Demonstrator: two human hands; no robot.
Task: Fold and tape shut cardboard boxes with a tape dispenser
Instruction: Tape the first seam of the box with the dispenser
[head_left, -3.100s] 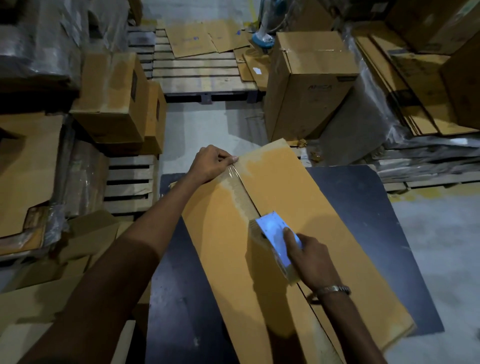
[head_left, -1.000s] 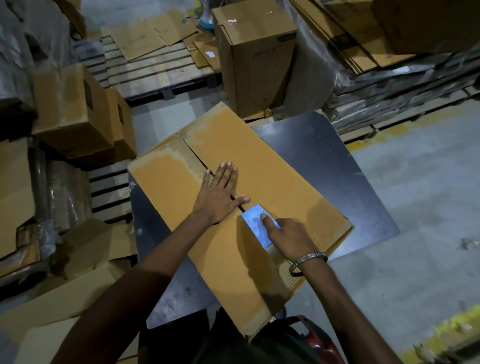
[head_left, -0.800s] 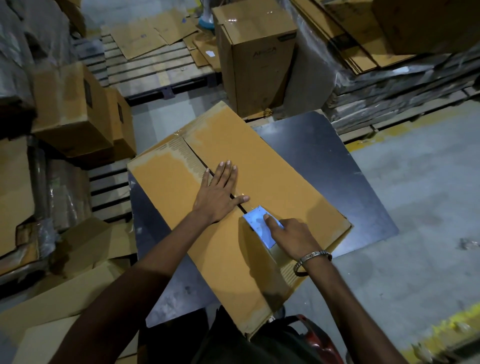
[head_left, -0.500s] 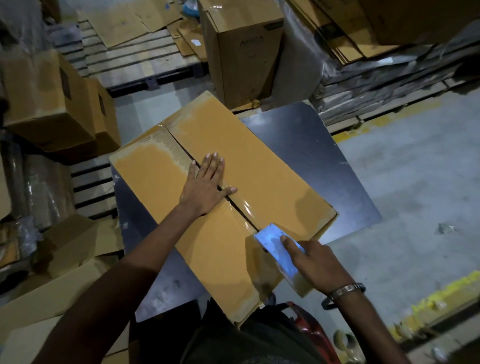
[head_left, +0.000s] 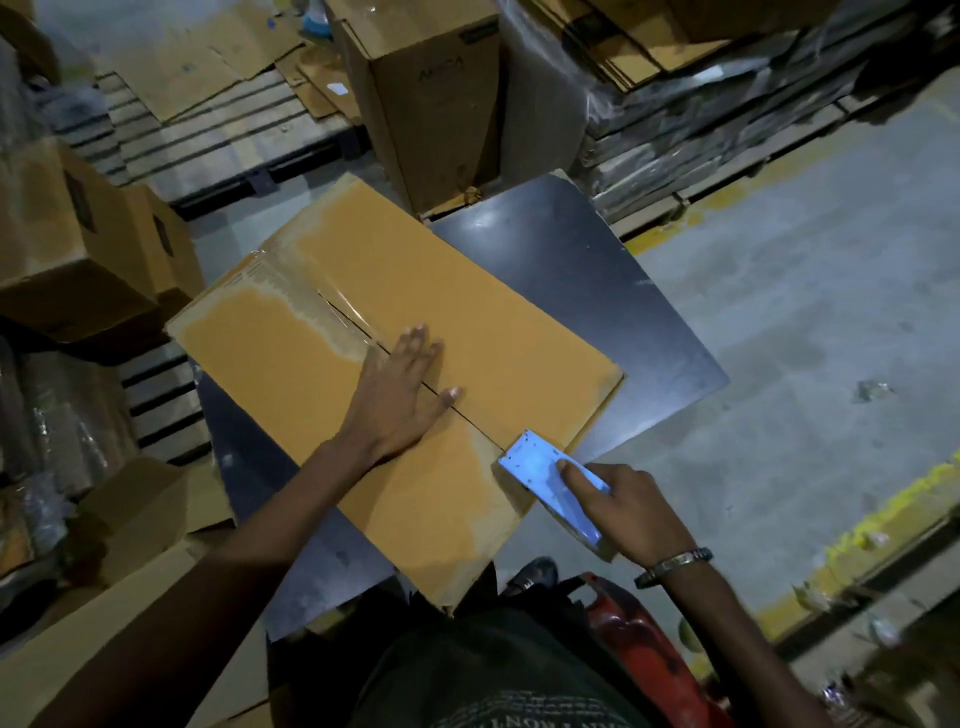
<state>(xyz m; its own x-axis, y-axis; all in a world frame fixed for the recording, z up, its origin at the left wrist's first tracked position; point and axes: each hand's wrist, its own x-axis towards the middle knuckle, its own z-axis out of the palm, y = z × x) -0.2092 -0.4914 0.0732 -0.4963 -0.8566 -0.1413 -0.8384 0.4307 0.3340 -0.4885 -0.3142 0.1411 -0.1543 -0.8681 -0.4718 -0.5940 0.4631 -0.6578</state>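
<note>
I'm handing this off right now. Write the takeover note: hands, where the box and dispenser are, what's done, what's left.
Left hand: flat, fingers straight, pressing on the box across its centre seam.
Right hand: grips the tape dispenser at the near end of the seam, at the box edge.
Box: lies on the dark table, flaps folded shut.
Done: tape shows along the seam's far part; the dispenser has reached the near edge.
Left: carry the tape over the near edge, cut it, rub it down. Whether the middle stretch is well stuck is hard to tell in this light.
</note>
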